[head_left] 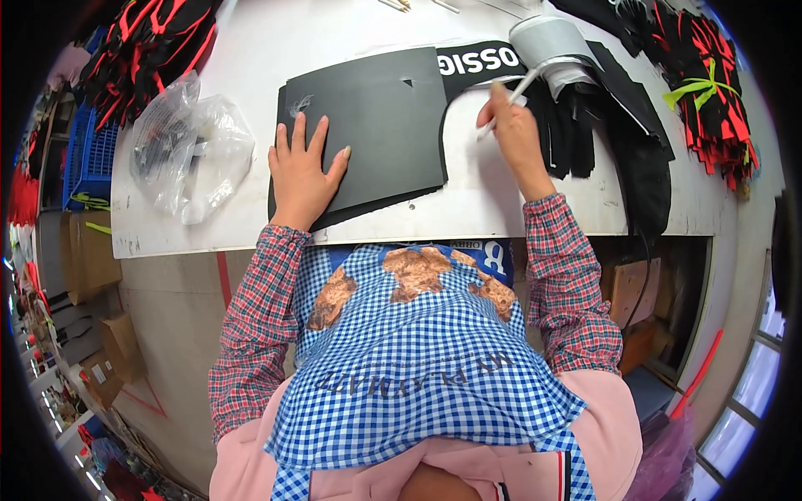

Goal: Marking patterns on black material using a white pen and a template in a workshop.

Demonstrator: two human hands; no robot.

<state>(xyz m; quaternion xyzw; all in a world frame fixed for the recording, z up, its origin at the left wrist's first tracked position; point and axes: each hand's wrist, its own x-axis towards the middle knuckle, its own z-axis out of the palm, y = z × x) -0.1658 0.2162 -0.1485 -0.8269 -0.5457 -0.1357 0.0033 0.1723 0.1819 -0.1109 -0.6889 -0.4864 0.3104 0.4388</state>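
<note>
My left hand (306, 177) lies flat with fingers spread on the left part of a dark grey flat sheet (376, 125), which looks like a stiff template. Black fabric (422, 197) shows from under its lower edge. My right hand (515, 138) grips a slim white pen (525, 86), its lower end pointing down and left, just right of the sheet's curved edge. I cannot tell whether the tip touches anything. Beyond that hand, a black strip with white lettering (483, 65) reaches from the sheet to a white roll-shaped bundle (550, 46).
A crumpled clear plastic bag (190, 150) rests on the white table (184, 238) at left. Bundled black and red pieces are stacked at far left (150, 54) and far right (710, 100). Black fabric pieces (647, 159) hang over the front edge at right. A blue crate (88, 154) stands beyond the left side.
</note>
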